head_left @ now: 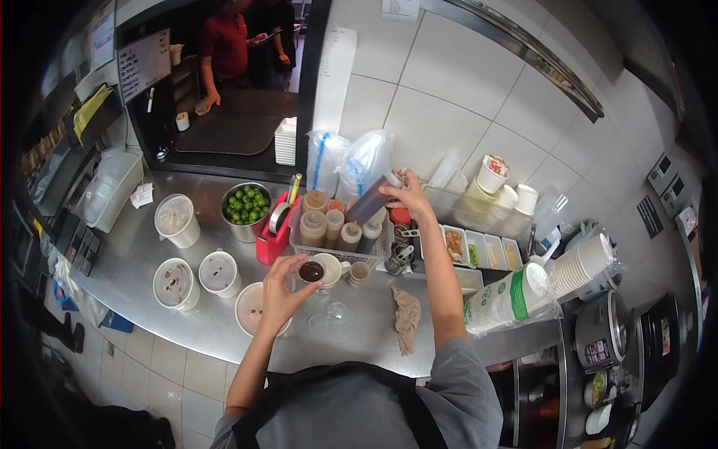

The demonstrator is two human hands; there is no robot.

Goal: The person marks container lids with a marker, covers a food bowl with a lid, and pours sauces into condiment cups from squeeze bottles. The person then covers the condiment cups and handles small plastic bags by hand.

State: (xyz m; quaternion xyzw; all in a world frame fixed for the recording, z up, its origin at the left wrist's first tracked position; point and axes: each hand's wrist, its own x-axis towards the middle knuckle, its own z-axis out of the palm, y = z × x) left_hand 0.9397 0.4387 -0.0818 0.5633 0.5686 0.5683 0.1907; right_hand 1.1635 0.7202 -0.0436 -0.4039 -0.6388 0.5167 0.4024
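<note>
My left hand pinches a small clear sauce cup with dark liquid in it, above the steel counter. My right hand is wrapped around a squeeze bottle of dark brown liquid, tilted over a basket. Several more squeeze bottles stand in that basket. Close to the sauce cup are a white mug and a small brownish cup. Clear round lids lie on the counter below them.
Lidded tubs stand on the left of the counter, near a steel pot of green limes and a red tape dispenser. A brown cloth, topping trays and wrapped cups are rightward. Beyond the hatch stands a person.
</note>
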